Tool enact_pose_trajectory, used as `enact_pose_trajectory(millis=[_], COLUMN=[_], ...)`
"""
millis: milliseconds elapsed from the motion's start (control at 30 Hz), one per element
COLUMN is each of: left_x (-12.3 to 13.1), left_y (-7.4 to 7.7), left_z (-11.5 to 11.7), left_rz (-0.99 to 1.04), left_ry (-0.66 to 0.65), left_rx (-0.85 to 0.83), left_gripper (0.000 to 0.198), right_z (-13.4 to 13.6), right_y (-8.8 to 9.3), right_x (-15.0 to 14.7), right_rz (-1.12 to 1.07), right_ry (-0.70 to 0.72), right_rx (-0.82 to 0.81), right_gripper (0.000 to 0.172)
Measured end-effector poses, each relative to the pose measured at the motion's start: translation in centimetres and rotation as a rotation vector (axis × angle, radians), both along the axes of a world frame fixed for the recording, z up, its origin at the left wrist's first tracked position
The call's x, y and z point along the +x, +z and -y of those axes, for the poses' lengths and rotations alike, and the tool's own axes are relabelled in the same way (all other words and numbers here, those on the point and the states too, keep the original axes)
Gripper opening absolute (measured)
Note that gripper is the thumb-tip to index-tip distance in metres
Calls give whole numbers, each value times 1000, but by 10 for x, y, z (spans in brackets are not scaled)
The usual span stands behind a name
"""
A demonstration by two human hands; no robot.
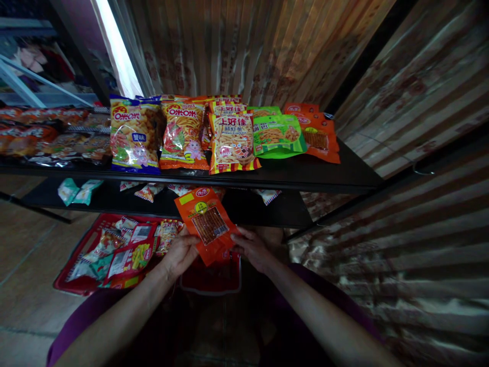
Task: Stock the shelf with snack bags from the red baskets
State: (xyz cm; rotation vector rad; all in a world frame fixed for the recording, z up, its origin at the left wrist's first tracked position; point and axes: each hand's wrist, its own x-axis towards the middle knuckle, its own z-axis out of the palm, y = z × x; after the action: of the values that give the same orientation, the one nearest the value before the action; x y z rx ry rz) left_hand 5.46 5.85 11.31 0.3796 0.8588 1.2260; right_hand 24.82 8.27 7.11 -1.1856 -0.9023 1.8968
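Between my two hands is an orange snack packet point(209, 224) with a clear window showing brown sticks. My left hand point(182, 253) is closed on its lower left edge. On the lower right edge, my right hand point(252, 248) grips the same packet. The packet is tilted, just in front of the shelf edge and above a red basket point(63, 272). Similar orange packets point(323, 140) stand at the right end of the upper shelf point(290, 176), beside green snack packets point(278, 136).
Prawn cracker bags point(233, 145), an orange snack bag point(183, 137) and a blue-edged snack bag point(133, 135) stand on the upper shelf. Packaged snacks point(57, 137) lie at left. The lower shelf point(248, 206) holds small packets point(87, 191). A pleated curtain point(412, 239) hangs at right.
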Motion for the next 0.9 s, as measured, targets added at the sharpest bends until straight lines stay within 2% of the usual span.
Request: enact_pose_trajectory(millis=[167,300,400,467,567,667,800,900], left_x=[1,2,6,11,18,23,24,22], left_y=[-11,-17,-16,-14,-13,-12,-13,-19], left_z=[6,8,9,11,18,27,31,25], left_rz=[27,22,-4,-23,-33,-82,-330,-441], left_ry=[-36,-45,-34,-44,-145,-273,-307,-251], left_rx=[-4,3,4,22,38,36,102,177], left_gripper=[63,63,64,65,62,47,33,28], right_z=[-6,-7,-3,1,7,10,8,4], right_y=[-14,-14,-5,2,7,7,1,-4], right_x=[0,0,-2,-5,-10,-10,-7,-6], right_rz=[363,642,757,704,474,257,143,9], right_ry=[-51,-69,-19,55,184,240,122,-25], right_rx=[369,777,942,917,698,514,299,86], right_gripper=[59,51,41,39,47,48,36,40])
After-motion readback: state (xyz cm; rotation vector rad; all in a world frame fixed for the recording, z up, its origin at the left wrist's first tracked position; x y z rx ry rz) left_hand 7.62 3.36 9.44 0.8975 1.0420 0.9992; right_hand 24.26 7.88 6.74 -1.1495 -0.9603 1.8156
